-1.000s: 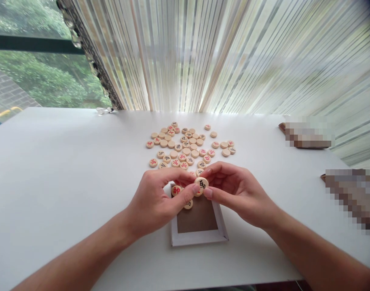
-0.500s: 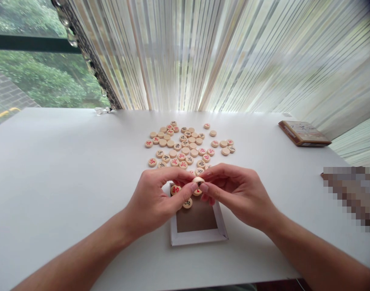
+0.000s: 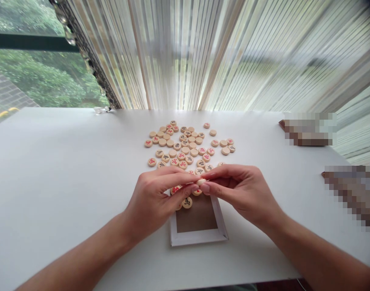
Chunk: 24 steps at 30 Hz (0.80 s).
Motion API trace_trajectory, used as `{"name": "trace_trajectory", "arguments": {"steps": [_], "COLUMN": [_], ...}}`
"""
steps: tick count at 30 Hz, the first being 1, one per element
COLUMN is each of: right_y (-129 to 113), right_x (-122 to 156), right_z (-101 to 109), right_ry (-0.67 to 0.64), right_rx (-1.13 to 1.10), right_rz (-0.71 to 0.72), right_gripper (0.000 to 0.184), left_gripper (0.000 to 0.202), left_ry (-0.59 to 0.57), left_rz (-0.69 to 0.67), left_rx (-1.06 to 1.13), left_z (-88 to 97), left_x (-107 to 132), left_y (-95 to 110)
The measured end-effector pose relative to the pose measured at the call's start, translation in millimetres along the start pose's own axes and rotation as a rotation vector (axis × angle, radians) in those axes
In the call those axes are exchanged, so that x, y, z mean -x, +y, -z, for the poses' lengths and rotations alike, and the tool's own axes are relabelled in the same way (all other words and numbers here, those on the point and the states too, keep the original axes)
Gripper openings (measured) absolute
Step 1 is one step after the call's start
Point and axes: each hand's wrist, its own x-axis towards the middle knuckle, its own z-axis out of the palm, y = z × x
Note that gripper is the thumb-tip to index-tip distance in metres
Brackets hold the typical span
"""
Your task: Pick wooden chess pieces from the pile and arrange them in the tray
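- Between both sets of fingertips, at the centre of the grip: one held disc (image 3: 201, 182), pale wood, turned nearly edge-on, so its face cannot be read.
- Left hand (image 3: 156, 198): thumb and forefinger closed on the disc's left rim, other fingers curled under.
- Right hand (image 3: 242, 192): thumb and forefinger pinched on the opposite rim. Both hands share the one piece and hold it clear of the table (image 3: 66, 169).
- Directly beneath the grip: tray (image 3: 197, 241), shallow and white-rimmed, lying flat, with its brown floor showing over the part nearer me.
- Under my knuckles, at the tray's far end: boxed discs (image 3: 187, 202). I can count three, one black-marked and two red-marked, partly hidden by my fingers. Whether more lie under the left hand I cannot tell.
- Beyond the grip, away from me: loose discs (image 3: 187, 147), several dozen, with red faces, black faces and blank backs mixed, spread flat in one cluster.
- Tally, by my judgement: a few inside the tray, one in hand, the great majority outside it.
- Far beyond the grip: striped curtain (image 3: 233, 52) along the table's back edge.
- Right of the grip, well apart: two blurred patches, contents not discernible.
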Motion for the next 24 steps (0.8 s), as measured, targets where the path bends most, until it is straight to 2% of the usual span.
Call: {"name": "trace_trajectory", "arguments": {"steps": [13, 19, 24], "right_y": [-5, -2, -4], "right_x": [3, 3, 3], "right_z": [-4, -5, -3], "right_ry": [0.006, 0.025, 0.014], "right_rx": [0.01, 0.018, 0.002], "right_rz": [-0.006, 0.017, -0.021], "right_gripper": [0.03, 0.033, 0.03], "left_gripper": [0.012, 0.01, 0.011], "left_ry": [-0.033, -0.013, -0.023], "left_rz": [0.255, 0.267, 0.302], "left_rx": [0.142, 0.142, 0.171], "left_z": [-0.6, -0.7, -1.0], "left_x": [-3, -6, -5], "left_y": [8, 12, 11]}}
